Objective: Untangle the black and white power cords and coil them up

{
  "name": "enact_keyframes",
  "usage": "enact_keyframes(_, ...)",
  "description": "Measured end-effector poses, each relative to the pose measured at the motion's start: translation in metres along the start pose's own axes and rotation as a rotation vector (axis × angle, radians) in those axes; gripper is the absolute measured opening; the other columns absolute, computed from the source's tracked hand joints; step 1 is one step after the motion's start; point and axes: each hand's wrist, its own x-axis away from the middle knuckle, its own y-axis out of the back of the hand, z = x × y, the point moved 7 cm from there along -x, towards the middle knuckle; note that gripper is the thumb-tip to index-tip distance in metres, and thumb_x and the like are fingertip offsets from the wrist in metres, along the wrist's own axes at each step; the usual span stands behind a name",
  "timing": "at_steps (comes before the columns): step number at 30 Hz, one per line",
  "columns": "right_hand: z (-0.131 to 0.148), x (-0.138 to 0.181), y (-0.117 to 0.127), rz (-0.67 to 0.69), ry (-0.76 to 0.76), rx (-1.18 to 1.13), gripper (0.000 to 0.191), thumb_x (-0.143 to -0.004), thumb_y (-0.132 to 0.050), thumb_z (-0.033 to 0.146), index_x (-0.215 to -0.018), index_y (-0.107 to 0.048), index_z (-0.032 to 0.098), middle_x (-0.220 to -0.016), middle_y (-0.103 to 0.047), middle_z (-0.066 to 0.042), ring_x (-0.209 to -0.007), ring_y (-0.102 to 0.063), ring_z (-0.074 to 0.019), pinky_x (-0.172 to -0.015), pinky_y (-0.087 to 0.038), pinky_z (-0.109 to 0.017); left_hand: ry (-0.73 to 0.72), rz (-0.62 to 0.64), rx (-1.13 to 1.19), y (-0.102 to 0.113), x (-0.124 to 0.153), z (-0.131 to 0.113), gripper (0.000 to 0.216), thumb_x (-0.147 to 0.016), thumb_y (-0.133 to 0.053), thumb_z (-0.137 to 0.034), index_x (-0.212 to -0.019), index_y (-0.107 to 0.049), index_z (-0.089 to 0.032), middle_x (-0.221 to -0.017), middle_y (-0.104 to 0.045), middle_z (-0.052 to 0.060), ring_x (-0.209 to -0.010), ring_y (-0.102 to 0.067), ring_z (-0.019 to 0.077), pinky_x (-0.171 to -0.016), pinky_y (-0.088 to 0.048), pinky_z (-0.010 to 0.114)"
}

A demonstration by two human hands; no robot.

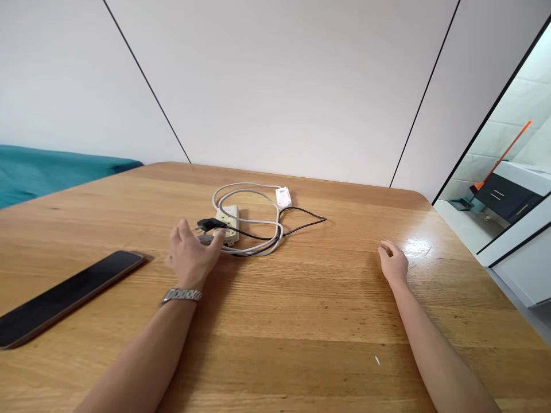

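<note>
My left hand (192, 256), with a metal watch band (181, 294) at its wrist, reaches to the near left of a cream power strip (232, 221). Its thumb and fingers are apart around a grey plug-like piece (205, 238), partly hidden by the hand; I cannot tell whether they touch it. A black two-pin plug (210, 224) lies just above, over the strip, its black cord (253, 234) trailing right. Coiled grey cable (247, 221) lies around the strip. My right hand (394, 265) rests far to the right, fingers loosely curled and apart from the thumb, holding nothing visible.
Behind the coil lies a white square plug or adapter (283, 198). A dark phone (71, 295) lies at the left of the wooden table (301, 321). A small white scrap (377, 360) is near the front. The white panelled wall (293, 92) stands along the back edge.
</note>
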Motion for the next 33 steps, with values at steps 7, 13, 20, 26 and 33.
enact_keyframes(7, 0.001, 0.0, 0.001, 0.001, -0.001, 0.003, 0.03, -0.075, -0.057, 0.037, -0.093, -0.076, 0.023, -0.115, -0.073, -0.008, -0.106, -0.065, -0.0276, -0.099, -0.044, -0.045, -0.25, 0.037, -0.111, -0.013, 0.01, -0.025, 0.075, -0.084, -0.06, -0.05, -0.145, -0.036, -0.013, -0.151, -0.037, 0.02, -0.14, -0.034, 0.0376, -0.113, -0.034, 0.054)
enact_keyframes(13, 0.003, 0.0, 0.003, 0.01, -0.016, -0.007, 0.032, -0.074, -0.055, 0.039, -0.091, -0.076, 0.022, -0.113, -0.073, -0.008, -0.105, -0.065, -0.028, -0.099, -0.044, -0.045, -0.505, 0.206, -0.267, -0.037, 0.02, -0.036, 0.077, -0.077, -0.07, -0.057, -0.144, -0.047, -0.028, -0.152, -0.041, 0.014, -0.142, -0.028, 0.0448, -0.111, -0.023, 0.065)
enact_keyframes(20, 0.004, 0.0, 0.001, 0.017, -0.002, 0.011, 0.031, -0.073, -0.053, 0.041, -0.087, -0.075, 0.024, -0.105, -0.075, -0.006, -0.096, -0.067, -0.0266, -0.096, -0.045, -0.043, -0.74, 0.388, -0.305, -0.07, 0.028, -0.04, 0.037, -0.084, -0.062, -0.05, -0.115, -0.073, -0.035, -0.142, -0.056, 0.003, -0.136, -0.039, 0.0403, -0.108, -0.029, 0.057)
enact_keyframes(26, 0.014, 0.001, 0.001, 0.006, 0.087, 0.104, 0.029, -0.075, -0.052, 0.039, -0.085, -0.074, 0.023, -0.103, -0.075, -0.007, -0.096, -0.065, -0.0267, -0.094, -0.043, -0.044, -0.945, 0.459, -0.174, -0.072, 0.058, -0.067, 0.028, -0.092, -0.05, -0.037, -0.102, -0.075, -0.026, -0.113, -0.073, 0.005, -0.114, -0.06, 0.0263, -0.093, -0.037, 0.041)
enact_keyframes(33, 0.058, 0.035, -0.024, 0.247, 0.341, 0.037, 0.053, -0.091, -0.041, 0.055, -0.054, -0.059, 0.022, -0.054, -0.062, -0.003, -0.057, -0.056, -0.0162, -0.062, -0.04, -0.027, -1.136, 0.452, -0.128, -0.071, 0.138, -0.114, 0.026, -0.098, -0.047, -0.032, -0.095, -0.07, -0.022, -0.089, -0.073, 0.005, -0.085, -0.065, 0.0199, -0.072, -0.038, 0.032)
